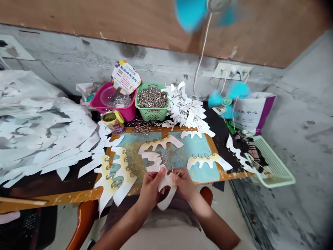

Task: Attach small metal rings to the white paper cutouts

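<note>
Between my two hands is a white paper cutout with a scalloped edge, held above the table's front edge. My left hand pinches its left side, thumb on top. On the other side my right hand has its fingers closed at the paper's upper edge, by a metal ring. Similar cutouts with rings along their edge lie around: a pair on the left, one ahead and one to the right. Yellowish smears mark their ringed edges.
A green basket full of metal rings stands at the back beside a pink basket and a tin can. Loose rings lie before them. Paper cutouts heap up at left and back. A small blue fan spins at right.
</note>
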Demonstrator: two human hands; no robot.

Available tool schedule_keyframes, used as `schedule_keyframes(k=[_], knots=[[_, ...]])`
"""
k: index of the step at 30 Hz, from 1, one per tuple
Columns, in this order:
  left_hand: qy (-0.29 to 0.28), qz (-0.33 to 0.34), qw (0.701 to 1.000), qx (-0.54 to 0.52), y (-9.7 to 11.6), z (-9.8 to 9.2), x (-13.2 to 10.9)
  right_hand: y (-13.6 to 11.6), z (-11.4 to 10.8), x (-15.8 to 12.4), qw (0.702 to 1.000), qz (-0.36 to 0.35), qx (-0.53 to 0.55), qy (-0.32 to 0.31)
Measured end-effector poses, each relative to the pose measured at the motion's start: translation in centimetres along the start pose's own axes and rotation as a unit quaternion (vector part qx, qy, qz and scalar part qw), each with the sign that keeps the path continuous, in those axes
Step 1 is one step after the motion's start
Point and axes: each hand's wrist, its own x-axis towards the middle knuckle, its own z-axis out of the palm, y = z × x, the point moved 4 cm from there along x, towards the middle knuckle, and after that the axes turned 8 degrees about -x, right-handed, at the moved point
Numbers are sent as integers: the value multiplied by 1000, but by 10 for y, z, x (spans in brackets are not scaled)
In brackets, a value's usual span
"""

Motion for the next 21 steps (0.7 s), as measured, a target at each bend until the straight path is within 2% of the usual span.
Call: schedule_keyframes(k=[3,6,9,11,14,19,21], knots=[[22,-26,999,-29,-9,-7,9,-10,-10,3,1000,8,-10,-23],[52,-18,998,-29,-10,-16,13,-31,-19,4,999,-4,-32,-23],[35,-11,999,-26,-10,-17,15,-44,-21,5,992,-4,-117,-54],[27,-14,999,-35,-9,-15,16,-44,-21,4,990,10,-117,-78],[45,-12,998,-42,-5,-12,16,-38,-21,2,994,18,-49,-95],[42,-16,998,-46,-7,-7,16,-24,-23,0,998,9,-29,-53],[26,0,1000,-7,-10,-6,15,-19,-22,-1,999,16,-20,-40]])
